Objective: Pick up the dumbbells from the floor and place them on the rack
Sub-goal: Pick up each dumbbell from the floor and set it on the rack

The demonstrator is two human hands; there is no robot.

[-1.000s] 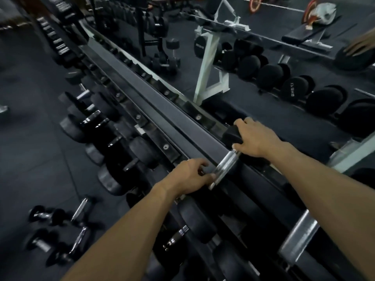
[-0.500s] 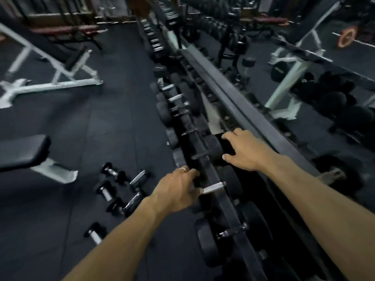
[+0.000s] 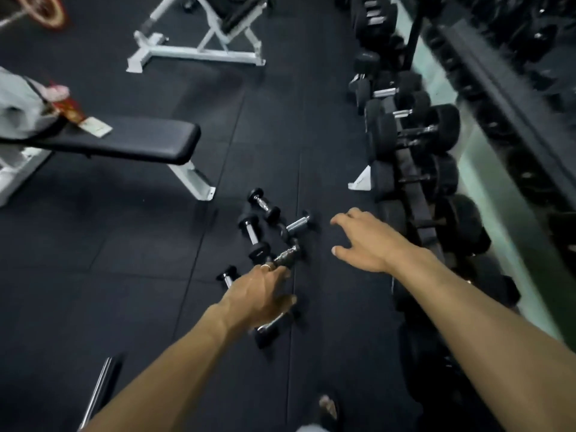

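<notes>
Several small black dumbbells with chrome handles (image 3: 263, 207) lie in a loose cluster on the dark rubber floor. My left hand (image 3: 260, 294) hangs over the near end of the cluster with its fingers stretched out and a ring on one finger; it partly hides two dumbbells, and one (image 3: 271, 327) pokes out below it. My right hand (image 3: 363, 241) is spread open above bare floor, just right of the cluster, holding nothing. The long dumbbell rack (image 3: 414, 194) runs along the right side, loaded with large black dumbbells (image 3: 411, 129).
A flat black bench (image 3: 131, 143) on a white frame stands to the left, with grey cloth at its far end. A second white bench frame (image 3: 199, 54) is farther back. A chrome bar (image 3: 99, 388) lies bottom left. My foot (image 3: 327, 406) shows at the bottom.
Both hands have left the dumbbell on the rack and dropped toward the floor. My view has swung left and down, from the rack to the small dumbbells on the floor.
</notes>
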